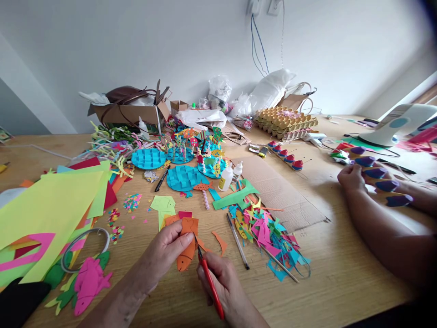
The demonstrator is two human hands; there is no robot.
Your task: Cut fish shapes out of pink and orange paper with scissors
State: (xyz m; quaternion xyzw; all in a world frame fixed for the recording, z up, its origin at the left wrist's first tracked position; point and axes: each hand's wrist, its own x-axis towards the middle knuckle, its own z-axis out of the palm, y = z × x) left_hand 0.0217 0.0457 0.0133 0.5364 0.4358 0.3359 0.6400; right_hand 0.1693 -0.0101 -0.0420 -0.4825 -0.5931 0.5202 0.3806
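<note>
The left hand point(175, 241) pinched the orange paper fish point(186, 259) above the tabletop point(136, 291), while the right hand point(221, 278) gripped red-handled scissors point(209, 278) at its edge. A slight slip of the paper could have sent the blades through the drawn outline or toward the fingertips.

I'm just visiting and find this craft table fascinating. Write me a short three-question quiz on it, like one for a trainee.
1. Multiple choice: what colour is the paper in the left hand?
a) pink
b) orange
c) blue

2. True or false: two bottles stand near the cardboard.

3. Fill in the blank: the scissors are in the person's ____ hand.

Key: 1. b; 2. true; 3. right
</note>
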